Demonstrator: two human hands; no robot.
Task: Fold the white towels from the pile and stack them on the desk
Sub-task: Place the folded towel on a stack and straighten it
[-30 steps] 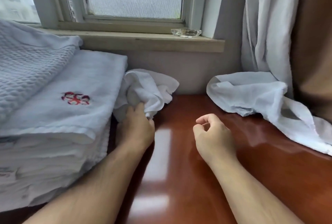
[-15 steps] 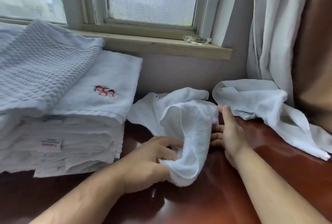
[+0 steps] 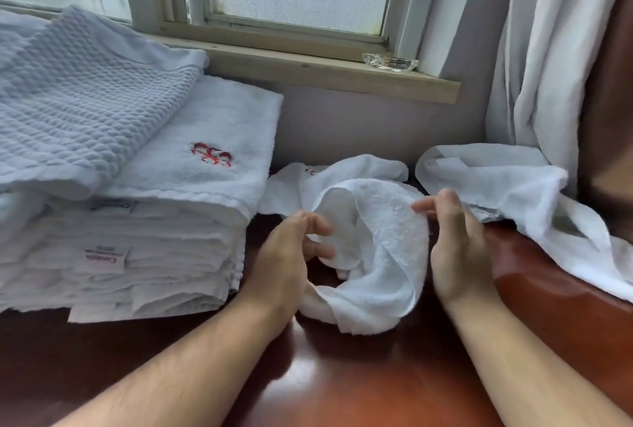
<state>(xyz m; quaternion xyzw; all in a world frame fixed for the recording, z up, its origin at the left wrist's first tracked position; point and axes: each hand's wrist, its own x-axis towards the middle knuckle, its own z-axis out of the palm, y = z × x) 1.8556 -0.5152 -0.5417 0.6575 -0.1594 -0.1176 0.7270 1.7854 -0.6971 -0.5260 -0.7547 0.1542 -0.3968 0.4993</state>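
Observation:
A crumpled white towel lies on the dark red desk between my hands. My left hand is at its left side, fingers spread and loosely curled against the inner fold, holding nothing firmly. On the towel's right edge my right hand stands side-on, its fingertips touching the fold. A tall stack of folded white towels stands at the left, the top one bearing a red emblem. A second loose white towel lies at the right by the wall.
A waffle-weave towel lies over the stack's left part. A glass dish sits on the window sill. White curtain hangs at the right, above the loose towel. Bare desk shows in front of my hands.
My left hand pulled the crumpled towel from beside the stack to the desk's middle, then loosened its grip. My right hand came up to the towel's right edge. The view has moved closer.

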